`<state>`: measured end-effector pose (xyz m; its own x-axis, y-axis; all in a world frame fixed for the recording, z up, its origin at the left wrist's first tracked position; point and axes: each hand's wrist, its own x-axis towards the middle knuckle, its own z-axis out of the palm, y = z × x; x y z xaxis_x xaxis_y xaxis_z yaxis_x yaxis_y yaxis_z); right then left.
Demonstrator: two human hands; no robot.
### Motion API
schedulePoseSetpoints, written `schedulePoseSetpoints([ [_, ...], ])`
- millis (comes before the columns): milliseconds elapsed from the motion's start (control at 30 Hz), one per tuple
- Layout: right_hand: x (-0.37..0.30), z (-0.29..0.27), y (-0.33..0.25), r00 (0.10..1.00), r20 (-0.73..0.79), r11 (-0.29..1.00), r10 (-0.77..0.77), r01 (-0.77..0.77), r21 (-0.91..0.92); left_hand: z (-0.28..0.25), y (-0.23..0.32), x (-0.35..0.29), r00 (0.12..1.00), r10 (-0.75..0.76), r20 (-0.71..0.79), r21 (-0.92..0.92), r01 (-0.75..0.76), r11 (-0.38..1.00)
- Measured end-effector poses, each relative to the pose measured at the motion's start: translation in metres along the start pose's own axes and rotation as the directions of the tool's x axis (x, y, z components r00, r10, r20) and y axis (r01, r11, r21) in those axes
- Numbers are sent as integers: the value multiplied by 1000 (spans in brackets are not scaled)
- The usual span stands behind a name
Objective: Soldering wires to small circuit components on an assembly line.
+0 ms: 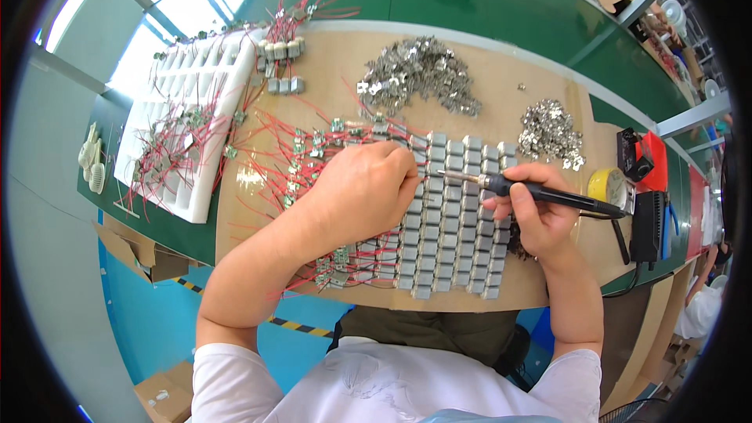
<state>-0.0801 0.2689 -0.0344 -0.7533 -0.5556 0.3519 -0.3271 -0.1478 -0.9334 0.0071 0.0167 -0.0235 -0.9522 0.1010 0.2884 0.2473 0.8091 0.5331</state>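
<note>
My right hand (540,211) grips a soldering iron (560,196) by its black handle, its metal tip pointing left. Close to that tip, my left hand (372,188) is closed in a pinch; a thin red wire shows at the fingertips, its end too small to make out. Both hands are over rows of small grey block-shaped parts (446,247), set side by side with metal terminals between them. Small green circuit boards (341,257) with red wires lie along the left side of the rows, partly hidden by my left forearm.
A white slotted tray (207,180) with wired boards stands at the left. Behind the rows lie two heaps of metal pieces, one large (415,78) and one smaller (551,129). A yellow roll (601,186), a black box-shaped unit (648,227) and a red container (654,160) sit at right.
</note>
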Motion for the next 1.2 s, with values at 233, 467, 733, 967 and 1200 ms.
schedulePoseSetpoints([
  [233, 1, -1, -2, 1000, -4, 999, -31, 31, 19, -2, 3, 0, 1000, -11, 15, -8, 11, 1000],
  [467, -1, 0, -1, 999, -29, 1000, 22, -22, -2, 1, -1, -1, 999, -27, 19, 4, 27, 1000],
  [733, -2, 0, 1, 997, -71, 999, 28, -31, -37, 2, -1, 0, 1000, -8, 11, 16, 8, 1000],
  [967, 0, 1, 1, 998, -51, 1000, -22, 22, -17, 0, 1, -1, 999, -32, 27, 1, 32, 999],
  [1200, 0, -2, 3, 1000, 17, 999, 8, -9, 44, -5, 11, 3, 993, -98, 70, -60, 102, 993],
])
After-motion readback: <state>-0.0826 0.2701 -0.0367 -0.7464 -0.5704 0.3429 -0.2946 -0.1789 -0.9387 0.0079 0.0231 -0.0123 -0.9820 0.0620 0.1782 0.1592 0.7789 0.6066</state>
